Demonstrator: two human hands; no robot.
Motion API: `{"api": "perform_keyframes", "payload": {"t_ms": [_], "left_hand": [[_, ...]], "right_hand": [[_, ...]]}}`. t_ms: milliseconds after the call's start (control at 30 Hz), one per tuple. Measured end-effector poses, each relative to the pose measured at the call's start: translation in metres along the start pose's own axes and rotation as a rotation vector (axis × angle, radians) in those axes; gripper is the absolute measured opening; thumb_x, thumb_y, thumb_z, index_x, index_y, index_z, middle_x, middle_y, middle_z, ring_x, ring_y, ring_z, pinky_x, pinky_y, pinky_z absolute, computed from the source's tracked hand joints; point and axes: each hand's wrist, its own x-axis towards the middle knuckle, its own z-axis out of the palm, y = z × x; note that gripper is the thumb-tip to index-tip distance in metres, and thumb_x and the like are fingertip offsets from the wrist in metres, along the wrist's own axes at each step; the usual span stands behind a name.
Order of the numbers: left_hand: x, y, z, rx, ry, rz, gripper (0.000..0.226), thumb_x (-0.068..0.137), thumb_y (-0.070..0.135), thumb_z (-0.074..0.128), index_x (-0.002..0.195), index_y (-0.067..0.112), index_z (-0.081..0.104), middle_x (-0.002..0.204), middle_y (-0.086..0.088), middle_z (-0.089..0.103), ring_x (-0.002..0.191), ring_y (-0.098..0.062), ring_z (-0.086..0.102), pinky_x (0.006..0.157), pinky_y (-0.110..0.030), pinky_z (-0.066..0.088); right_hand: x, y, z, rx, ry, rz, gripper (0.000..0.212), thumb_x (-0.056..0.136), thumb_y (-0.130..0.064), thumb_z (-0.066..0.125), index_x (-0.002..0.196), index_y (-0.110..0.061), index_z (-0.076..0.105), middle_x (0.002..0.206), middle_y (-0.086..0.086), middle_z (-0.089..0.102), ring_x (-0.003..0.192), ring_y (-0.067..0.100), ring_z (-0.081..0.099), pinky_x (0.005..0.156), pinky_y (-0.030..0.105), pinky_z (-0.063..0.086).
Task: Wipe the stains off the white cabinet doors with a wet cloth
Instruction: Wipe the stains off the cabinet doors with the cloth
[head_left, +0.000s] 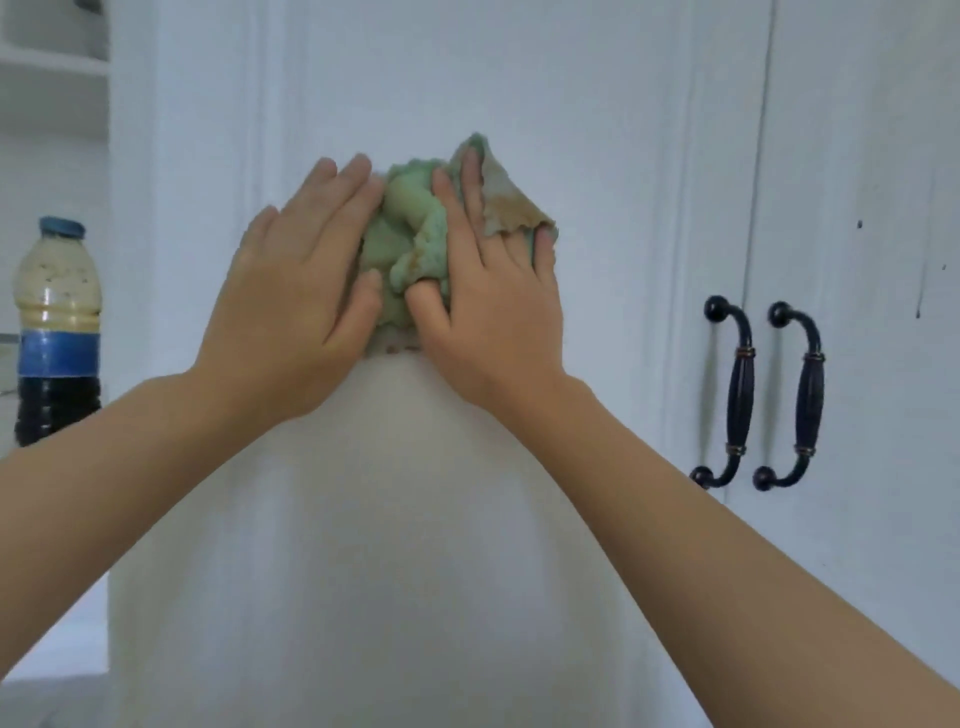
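Squarely between both hands, the crumpled green wet cloth (410, 244) is pressed flat-fingered on the white panelled cabinet door (571, 104), left hand (296, 291) beside it, right hand (493, 301) nearer, overlapping it; dark specks lie rightward, beyond the black handles (763, 395).

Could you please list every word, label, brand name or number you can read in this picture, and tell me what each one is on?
No text can be read here.
Bottle: its blue band shows no legible print; it is blurred.
Cloth, cabinet door and door handles: no words, numbers or signs show on them.
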Motion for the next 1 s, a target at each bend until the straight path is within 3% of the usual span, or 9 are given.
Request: {"api": "perform_keyframes", "payload": {"t_ms": [133,267,433,567,733,867,933,1000], "left_hand": [[0.071,0.010,-0.002,-0.007,0.061,0.013,0.060,0.088,0.028,0.031,0.145,0.010,0.027,0.153,-0.008,0.022,0.142,-0.024,0.017,0.112,-0.047,0.020],[0.107,0.025,0.012,0.056,0.061,0.084,0.058,0.086,0.024,0.032,0.143,0.016,0.034,0.151,-0.013,0.027,0.138,-0.031,0.025,0.103,-0.052,0.029],[0.121,0.043,0.032,0.214,0.010,0.053,0.056,0.088,0.031,0.026,0.141,0.017,0.038,0.151,-0.007,0.031,0.138,-0.023,0.027,0.099,-0.058,0.026],[0.120,0.039,0.039,0.291,0.029,0.067,0.053,0.090,0.033,0.028,0.140,0.018,0.040,0.150,-0.005,0.033,0.136,-0.020,0.026,0.100,-0.053,0.021],[0.127,0.038,0.026,0.304,-0.022,0.126,0.052,0.088,0.033,0.032,0.136,0.018,0.048,0.145,-0.005,0.042,0.130,-0.020,0.035,0.090,-0.042,0.026],[0.136,0.022,0.002,0.314,-0.017,0.217,0.052,0.084,0.027,0.032,0.128,0.009,0.054,0.138,-0.008,0.050,0.120,-0.025,0.051,0.079,-0.035,0.028],[0.141,0.011,-0.013,0.274,0.076,0.106,0.053,0.082,0.028,0.032,0.127,0.007,0.053,0.138,-0.009,0.049,0.122,-0.026,0.048,0.085,-0.035,0.028],[0.146,-0.002,-0.028,0.258,0.154,-0.029,0.055,0.083,0.030,0.033,0.132,0.009,0.047,0.145,-0.008,0.040,0.132,-0.026,0.037,0.097,-0.041,0.027]], "right_hand": [[0.071,0.015,-0.021,0.051,-0.058,0.006,0.069,0.092,-0.037,0.037,0.151,-0.024,0.005,0.159,-0.005,-0.004,0.143,0.015,0.014,0.114,0.040,-0.006],[0.090,0.055,-0.042,0.025,-0.059,0.041,0.072,0.086,-0.040,0.029,0.151,-0.027,0.000,0.159,-0.005,-0.009,0.142,0.018,0.015,0.116,0.043,-0.001],[0.098,0.125,-0.073,0.024,0.050,0.242,0.073,0.084,-0.036,0.023,0.152,-0.020,0.003,0.159,-0.005,-0.006,0.144,0.006,-0.009,0.118,0.039,0.000],[0.071,0.098,-0.052,0.080,0.094,0.220,0.072,0.082,-0.037,0.017,0.151,-0.022,0.002,0.157,-0.007,-0.009,0.141,0.003,-0.015,0.117,0.035,-0.006],[0.067,0.111,-0.062,0.012,-0.049,0.016,0.071,0.082,-0.048,0.017,0.150,-0.032,0.001,0.154,-0.012,-0.015,0.139,0.000,-0.014,0.117,0.037,0.011],[0.127,0.098,-0.069,0.037,0.027,0.219,0.072,0.085,-0.044,0.020,0.151,-0.024,0.001,0.158,-0.001,-0.013,0.144,0.010,-0.011,0.118,0.041,0.000],[0.150,0.072,-0.060,0.020,0.084,0.348,0.067,0.093,-0.035,0.026,0.151,-0.016,0.000,0.158,0.003,-0.012,0.145,0.014,-0.012,0.117,0.043,-0.005],[0.155,0.039,-0.042,-0.009,0.089,0.297,0.065,0.094,-0.032,0.028,0.151,-0.016,0.000,0.158,0.003,-0.012,0.144,0.015,-0.013,0.115,0.042,-0.007]]}}
